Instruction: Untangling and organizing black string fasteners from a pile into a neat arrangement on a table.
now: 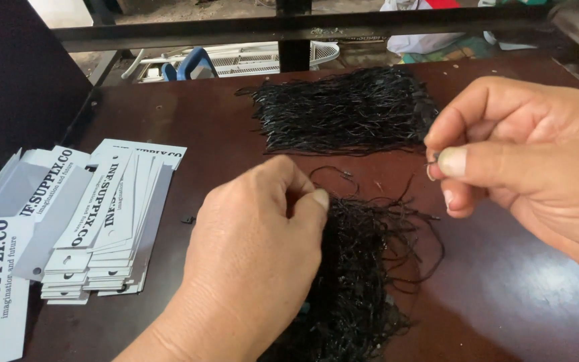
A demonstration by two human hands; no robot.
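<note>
**Grip status: cord pulled from the near bundle**

Grip of the right hand [524,167]: thumb and forefinger are pinched on the end of one thin black cord [430,175], held raised above the desk [504,288]. Grip of the left hand [263,255]: fingers are curled and clenched on the top of the near bundle of black cords [363,281], pressing it against the desk surface.

A second bundle of cords [346,110] lies flat at the far side of the desk, well apart from both hands. Stacks of white paper tags [112,228], each with a punched hole, lie fanned out at the left.

Progress, as a judgement: none of the visible tags carries a cord. Both bundles look full, so most of the work appears to remain.
</note>
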